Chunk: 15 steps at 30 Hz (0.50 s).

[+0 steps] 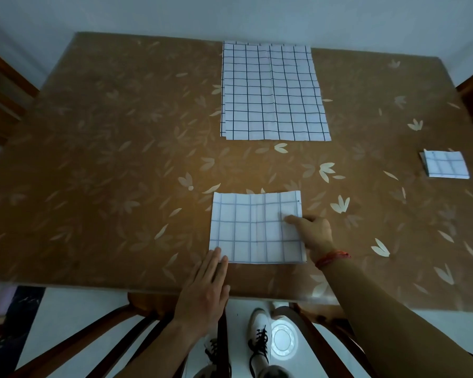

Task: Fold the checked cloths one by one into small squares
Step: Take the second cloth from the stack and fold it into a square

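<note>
Near the front edge of the table [107, 159], dead centre, sits the half-folded cloth [254, 227]: flat, roughly square, white with a dark grid, a faint vertical crease down the middle. Left hand [205, 290] comes in from below, palm down, fingers straight and together, fingertips [217, 253] just touching the cloth's near-left corner; most of the hand lies on bare table and over the table edge. Right hand [316, 234] is at the cloth's right edge, about halfway up: one digit lies on top of the fabric pointing left, the other fingers are tucked out of sight below the hand. Can't tell whether they pinch the edge or only rest there. So the cloth lies between the two hands, left at the bottom corner, right on the side. Red thread bracelet [332, 258] on the right wrist. Stack of unfolded cloths [273, 91] is at the far edge, well apart from both hands, edges slightly offset. Small folded square [447, 165] lies far right, also well apart. Wooden chair [137, 298] is tucked under the near edge, with shoes [258, 339] visible on the pale floor below.
</note>
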### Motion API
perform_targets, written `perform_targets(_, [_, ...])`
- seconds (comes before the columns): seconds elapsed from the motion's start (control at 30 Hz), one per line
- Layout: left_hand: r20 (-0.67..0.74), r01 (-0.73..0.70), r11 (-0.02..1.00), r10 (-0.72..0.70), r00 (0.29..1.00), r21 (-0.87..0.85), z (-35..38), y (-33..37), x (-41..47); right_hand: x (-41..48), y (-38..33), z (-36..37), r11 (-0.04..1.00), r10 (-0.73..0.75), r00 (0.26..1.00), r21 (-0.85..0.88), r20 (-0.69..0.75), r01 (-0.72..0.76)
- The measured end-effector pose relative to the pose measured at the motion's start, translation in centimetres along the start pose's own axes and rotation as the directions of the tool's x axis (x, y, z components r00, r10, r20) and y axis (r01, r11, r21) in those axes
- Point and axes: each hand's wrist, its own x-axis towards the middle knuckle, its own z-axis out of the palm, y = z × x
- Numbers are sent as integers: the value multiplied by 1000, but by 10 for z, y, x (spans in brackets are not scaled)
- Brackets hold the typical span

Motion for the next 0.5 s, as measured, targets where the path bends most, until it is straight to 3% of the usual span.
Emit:
perform_targets(0.3, [-52,-8,998,4,999,-61,-10,3,5,-4,2,-15,998,27,999,-59,17,-26])
perform_targets(0.5, [-152,-69,989,49,987,-133,-25,17,20,-18,16,-24,991,75,996,110,-49,-69])
